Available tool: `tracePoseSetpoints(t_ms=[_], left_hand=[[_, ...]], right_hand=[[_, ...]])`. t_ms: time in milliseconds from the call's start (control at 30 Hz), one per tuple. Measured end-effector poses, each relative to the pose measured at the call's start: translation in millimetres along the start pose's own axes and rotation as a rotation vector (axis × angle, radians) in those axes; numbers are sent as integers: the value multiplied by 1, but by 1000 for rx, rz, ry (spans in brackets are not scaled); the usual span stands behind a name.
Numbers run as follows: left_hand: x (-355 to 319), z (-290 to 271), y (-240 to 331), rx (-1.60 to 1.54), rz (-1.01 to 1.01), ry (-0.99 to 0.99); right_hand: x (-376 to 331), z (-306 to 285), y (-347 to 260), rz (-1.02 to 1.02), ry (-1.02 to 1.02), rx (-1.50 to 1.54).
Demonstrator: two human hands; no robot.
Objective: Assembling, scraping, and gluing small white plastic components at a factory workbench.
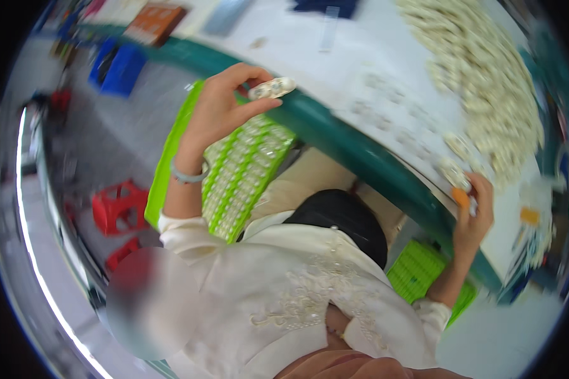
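My left hand (224, 104) pinches a cream-coloured oval piece (272, 88) with small shiny bits on its face, between thumb and fingers. It is above the table's green edge, beside a bright green tray (176, 165) lined with rows of similar pale pieces (250, 167). At the right, my right hand (477, 208) is closed near the table edge. Something orange (461, 198) shows at its fingers; whether it is held or worn cannot be made out. A pale oval piece (452, 172) lies at those fingertips, and blur hides whether they grip it.
A large heap of cream oval pieces (480, 82) covers the white table's (360, 38) right side. Small clear items (392, 107) lie left of it. A second green tray (418, 268) sits below the edge. Red stools (117, 208) and a blue bin (117, 68) stand left.
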State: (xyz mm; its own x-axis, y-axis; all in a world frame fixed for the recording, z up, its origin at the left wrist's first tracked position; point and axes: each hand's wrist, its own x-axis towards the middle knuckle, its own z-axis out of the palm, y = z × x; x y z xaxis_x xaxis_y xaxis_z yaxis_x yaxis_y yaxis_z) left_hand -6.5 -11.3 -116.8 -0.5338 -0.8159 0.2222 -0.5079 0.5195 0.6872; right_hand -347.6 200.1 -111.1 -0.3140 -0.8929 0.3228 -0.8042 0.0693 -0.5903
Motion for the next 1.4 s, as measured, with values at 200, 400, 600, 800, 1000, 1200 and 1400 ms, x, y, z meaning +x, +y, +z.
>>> tracePoseSetpoints(t_ms=[200, 400, 600, 800, 1000, 1200, 1400], left_hand=[[-155, -78, -151, 258, -617, 459], [-394, -87, -239, 414, -1316, 834], [-477, -58, -256, 411, -1655, 1009], [-482, -64, -264, 399, -1682, 1093], [-483, -69, -283, 463, -1677, 1038], [-479, -67, -276, 468, -1748, 1014], [-488, -65, -284, 524, -1694, 1032]], right_hand=[[-12, -24, 54, -37, -113, -42], [-6, -26, 73, -36, -163, -93], [12, -20, 76, 82, -187, -311], [32, -19, 111, 88, -171, -259], [21, -37, 118, 147, -140, -239], [16, -49, 126, 204, -122, -191], [6, -50, 101, -37, -149, -282]])
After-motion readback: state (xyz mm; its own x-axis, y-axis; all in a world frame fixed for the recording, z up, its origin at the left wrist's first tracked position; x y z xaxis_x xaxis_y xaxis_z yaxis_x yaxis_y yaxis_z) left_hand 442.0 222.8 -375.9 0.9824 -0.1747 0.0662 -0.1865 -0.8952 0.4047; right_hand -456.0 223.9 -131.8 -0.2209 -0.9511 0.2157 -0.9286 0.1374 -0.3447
